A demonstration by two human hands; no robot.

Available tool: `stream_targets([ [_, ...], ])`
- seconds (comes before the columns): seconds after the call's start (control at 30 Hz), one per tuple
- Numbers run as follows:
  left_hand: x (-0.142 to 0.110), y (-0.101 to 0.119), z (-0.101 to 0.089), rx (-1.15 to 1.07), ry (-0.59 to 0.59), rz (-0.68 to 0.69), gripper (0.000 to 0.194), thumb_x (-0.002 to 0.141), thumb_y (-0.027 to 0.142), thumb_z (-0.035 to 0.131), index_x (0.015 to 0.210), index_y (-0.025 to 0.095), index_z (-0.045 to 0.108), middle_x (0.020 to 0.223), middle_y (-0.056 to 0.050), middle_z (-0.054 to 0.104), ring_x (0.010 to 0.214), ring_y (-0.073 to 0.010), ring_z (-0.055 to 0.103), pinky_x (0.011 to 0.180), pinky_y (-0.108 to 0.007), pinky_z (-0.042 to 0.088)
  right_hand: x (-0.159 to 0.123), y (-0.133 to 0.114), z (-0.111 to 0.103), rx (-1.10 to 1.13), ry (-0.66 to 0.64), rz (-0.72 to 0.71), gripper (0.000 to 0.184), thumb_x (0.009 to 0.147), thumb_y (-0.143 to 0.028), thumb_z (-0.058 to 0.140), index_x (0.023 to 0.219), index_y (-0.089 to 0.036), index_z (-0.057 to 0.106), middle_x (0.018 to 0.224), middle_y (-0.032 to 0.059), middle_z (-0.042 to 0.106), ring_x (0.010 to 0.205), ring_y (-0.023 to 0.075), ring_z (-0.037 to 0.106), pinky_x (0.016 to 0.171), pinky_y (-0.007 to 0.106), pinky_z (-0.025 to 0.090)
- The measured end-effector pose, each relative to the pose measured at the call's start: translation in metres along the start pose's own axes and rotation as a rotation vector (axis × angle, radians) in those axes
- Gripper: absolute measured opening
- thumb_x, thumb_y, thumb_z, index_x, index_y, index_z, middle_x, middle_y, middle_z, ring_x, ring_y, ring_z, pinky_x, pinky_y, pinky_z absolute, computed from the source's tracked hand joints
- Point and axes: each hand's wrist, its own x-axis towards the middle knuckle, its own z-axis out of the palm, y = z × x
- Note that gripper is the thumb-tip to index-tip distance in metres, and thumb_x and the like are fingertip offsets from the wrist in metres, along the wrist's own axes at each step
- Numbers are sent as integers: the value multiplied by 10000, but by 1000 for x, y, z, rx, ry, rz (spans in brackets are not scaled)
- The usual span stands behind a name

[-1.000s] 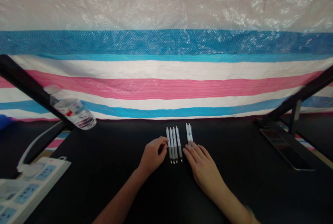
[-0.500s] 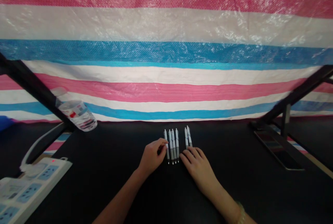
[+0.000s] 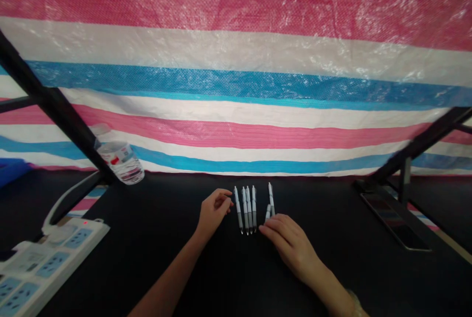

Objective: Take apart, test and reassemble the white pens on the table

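Several white-and-grey pens lie on the black tabletop [image 3: 147,238], their tips pointing toward me. A tight row of pens [image 3: 246,209] lies in the middle. My left hand [image 3: 214,211] rests just left of that row, its fingers curled and their tips close beside the leftmost pen, with nothing between them. To the right lies a single pen [image 3: 271,198]. A second pen [image 3: 268,212] sits lower beside it, its lower part hidden under my right hand [image 3: 289,241]. The right hand's fingers lie flat and together over that pen.
A clear water bottle [image 3: 120,159] leans against a black diagonal bar [image 3: 55,100] at the left. A white power strip [image 3: 44,263] sits at the front left. A dark flat device [image 3: 394,218] lies at the right by another bar. A striped tarp [image 3: 236,86] hangs behind.
One of the two right-hand pens has slid toward me under my right fingers. My left fingertips have drawn slightly away from the leftmost pen. The camera has tilted up.
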Motion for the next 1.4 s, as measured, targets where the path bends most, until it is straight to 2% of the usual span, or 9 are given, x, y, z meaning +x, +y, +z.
stream_targets([
  [0.2,4,3,-8,-217,-109,-138,261,837,361,634,1011,166,647,669,22,648,462,-110,589,433,-205,421,12,-13,-11,287,328,400,126,895,-155,704,975,-211,624,791,14,657,698,165,661,635,280,554],
  [0.4,1,5,-8,-386,-361,-262,398,813,525,691,885,135,658,609,-14,658,367,-104,541,350,-194,351,18,-25,16,704,459,857,162,924,-325,673,920,-218,551,754,10,685,665,173,712,591,267,558],
  [0.53,0,6,-7,-489,-338,-251,385,736,485,806,777,166,593,570,39,602,418,-74,520,403,-170,378,15,-35,46,1096,353,1039,345,874,-455,728,803,-224,481,678,-9,652,561,149,658,505,242,499],
  [0.67,1,6,-9,-534,-360,-278,343,720,414,840,780,151,629,625,10,632,509,-97,577,462,-179,439,6,-48,69,1467,144,1125,444,794,-504,795,947,-216,494,693,-40,644,439,124,619,412,211,447],
  [0.8,2,7,-11,-559,-421,-328,328,694,381,863,787,129,675,684,-25,665,528,-109,592,470,-197,456,-1,-58,72,1837,-57,1222,549,774,-455,827,1154,-159,564,721,-26,646,472,113,618,445,208,427],
  [0.93,2,7,-13,-572,-439,-354,337,659,378,882,771,118,700,656,-44,693,506,-108,591,480,-204,444,-7,-63,67,2169,-253,1254,516,856,-509,731,1138,-86,645,628,-18,605,478,111,580,485,235,405],
  [1.03,1,7,-12,-559,-445,-364,329,647,363,885,751,104,711,638,-67,710,496,-117,593,479,-214,435,-10,-64,66,2213,-329,1224,438,864,-520,719,938,-91,677,515,-41,546,381,73,458,445,219,317],
  [1.2,-2,6,-5,-523,-398,-341,287,660,337,873,728,111,709,591,-45,700,448,-96,542,454,-208,396,-7,-65,63,1995,-296,1407,469,715,-536,836,727,-126,608,444,-66,469,352,37,347,395,200,193],
  [1.4,-1,4,-3,-513,-382,-346,258,668,324,857,717,122,704,578,-26,679,447,-98,535,450,-213,388,-3,-66,59,1965,-262,1452,476,723,-523,830,885,-105,668,573,-3,620,444,95,553,422,196,309],
])
